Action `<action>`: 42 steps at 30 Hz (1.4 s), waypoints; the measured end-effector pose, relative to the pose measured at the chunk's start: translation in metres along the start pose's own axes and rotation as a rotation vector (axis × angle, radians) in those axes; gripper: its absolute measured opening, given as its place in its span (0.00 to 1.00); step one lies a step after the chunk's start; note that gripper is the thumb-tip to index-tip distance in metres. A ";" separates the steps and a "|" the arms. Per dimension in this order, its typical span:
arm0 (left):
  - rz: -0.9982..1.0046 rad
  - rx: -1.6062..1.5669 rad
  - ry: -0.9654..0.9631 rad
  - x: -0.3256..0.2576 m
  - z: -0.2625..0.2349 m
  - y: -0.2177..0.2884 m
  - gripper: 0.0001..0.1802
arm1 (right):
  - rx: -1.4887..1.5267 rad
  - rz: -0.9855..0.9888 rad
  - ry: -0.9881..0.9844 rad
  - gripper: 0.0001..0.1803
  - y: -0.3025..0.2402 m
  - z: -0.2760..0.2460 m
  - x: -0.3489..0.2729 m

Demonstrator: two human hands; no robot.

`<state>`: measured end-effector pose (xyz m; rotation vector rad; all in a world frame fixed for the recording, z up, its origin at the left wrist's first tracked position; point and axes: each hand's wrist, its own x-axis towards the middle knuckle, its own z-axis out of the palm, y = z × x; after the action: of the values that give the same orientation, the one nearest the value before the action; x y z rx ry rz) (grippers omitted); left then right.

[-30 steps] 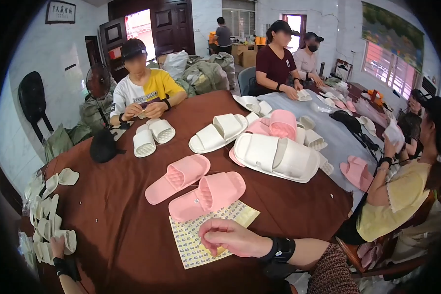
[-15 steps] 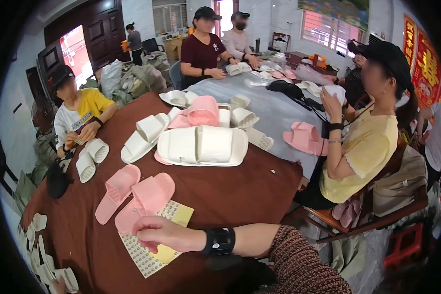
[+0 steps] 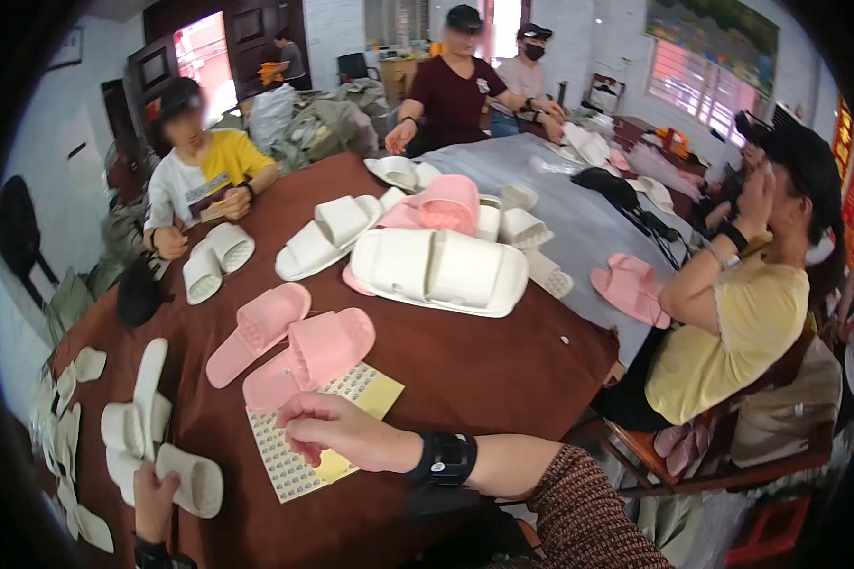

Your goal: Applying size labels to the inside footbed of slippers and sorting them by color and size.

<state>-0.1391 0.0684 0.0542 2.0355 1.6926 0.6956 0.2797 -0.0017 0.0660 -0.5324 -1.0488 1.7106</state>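
Observation:
My right hand [image 3: 337, 431], a black band on its wrist, lies on a yellow-edged sheet of small stickers [image 3: 289, 465] on the brown tablecloth. Its fingers are bent down onto the sheet, and I cannot see whether they pinch a sticker. At the lower left my left hand [image 3: 150, 491] grips a white slipper [image 3: 192, 480] by one end. A pair of pink slippers [image 3: 289, 346] lies just beyond the sheet, one toe overlapping it.
A stack of white slippers [image 3: 135, 422] and several white insoles [image 3: 66, 398] lie at the left. Big white slippers [image 3: 441, 270] and more pink and white ones fill the table's middle. Several other people sit around it, one in yellow [image 3: 731, 322] close on my right.
The view has swung and dipped toward the table's near left. My left hand with the white slipper now shows at the lower left. My right hand has stayed on the sticker sheet.

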 end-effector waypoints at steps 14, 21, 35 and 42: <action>0.211 0.073 0.106 -0.045 0.004 0.101 0.17 | 0.041 0.052 0.087 0.08 -0.002 0.003 -0.004; 0.126 0.220 0.361 -0.020 -0.047 0.029 0.22 | 0.012 0.080 0.072 0.08 0.009 0.008 -0.001; -0.012 -0.008 0.139 0.037 -0.024 -0.017 0.39 | 0.030 0.080 0.067 0.09 0.018 -0.015 0.007; -0.162 -0.370 0.027 0.059 -0.020 -0.002 0.29 | 0.021 0.072 0.071 0.09 0.012 -0.017 0.006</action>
<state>-0.1448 0.1268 0.0762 1.6235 1.5832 0.9067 0.2839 0.0092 0.0475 -0.6198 -0.9707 1.7507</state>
